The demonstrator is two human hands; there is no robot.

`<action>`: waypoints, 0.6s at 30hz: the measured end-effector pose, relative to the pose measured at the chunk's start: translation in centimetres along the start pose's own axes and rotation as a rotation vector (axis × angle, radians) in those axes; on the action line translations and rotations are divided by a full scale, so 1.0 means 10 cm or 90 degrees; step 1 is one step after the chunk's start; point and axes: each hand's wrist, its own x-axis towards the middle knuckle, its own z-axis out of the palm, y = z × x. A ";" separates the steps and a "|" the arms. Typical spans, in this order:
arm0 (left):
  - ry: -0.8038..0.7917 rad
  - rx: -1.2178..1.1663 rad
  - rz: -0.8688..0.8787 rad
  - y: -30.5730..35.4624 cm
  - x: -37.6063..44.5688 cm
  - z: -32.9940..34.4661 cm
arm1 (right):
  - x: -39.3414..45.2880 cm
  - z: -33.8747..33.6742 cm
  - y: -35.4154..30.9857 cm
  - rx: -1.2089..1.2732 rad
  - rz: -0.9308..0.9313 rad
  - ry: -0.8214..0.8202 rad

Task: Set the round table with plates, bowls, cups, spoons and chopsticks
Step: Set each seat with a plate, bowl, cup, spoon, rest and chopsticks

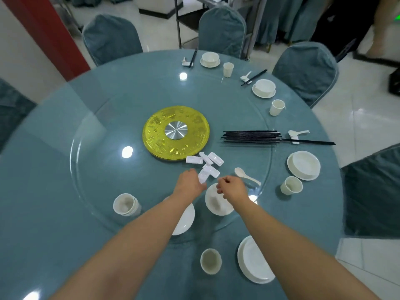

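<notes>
My left hand (190,184) pinches a white chopstick rest (204,176) at the near edge of a small heap of white rests (208,160) on the glass turntable (86,169). Beside it, my right hand (232,189) hovers with curled fingers over a stack of bowls (213,204); I see nothing in it. A white spoon (246,176) lies just right of that hand. A bundle of black chopsticks (251,137) lies farther right. Near me stand a stack of plates (185,219), stacked cups (125,204), a single cup (210,260) and a plate with bowl (254,259).
Three set places run along the far right rim: bowls on plates (304,165) (263,88) (210,59), each with a cup, spoon and chopsticks nearby. A gold disc (175,133) marks the table's centre. Blue-covered chairs (221,31) ring the table.
</notes>
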 end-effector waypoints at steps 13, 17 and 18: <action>-0.029 -0.120 0.173 0.75 -0.81 0.40 | -0.51 -0.54 0.48 0.163 0.116 0.101; -0.090 -0.097 0.174 0.91 -0.84 0.62 | -0.54 -0.87 0.81 0.177 0.153 0.155; -0.092 -0.086 0.177 0.95 -0.84 0.68 | -0.56 -0.94 0.90 0.176 0.159 0.166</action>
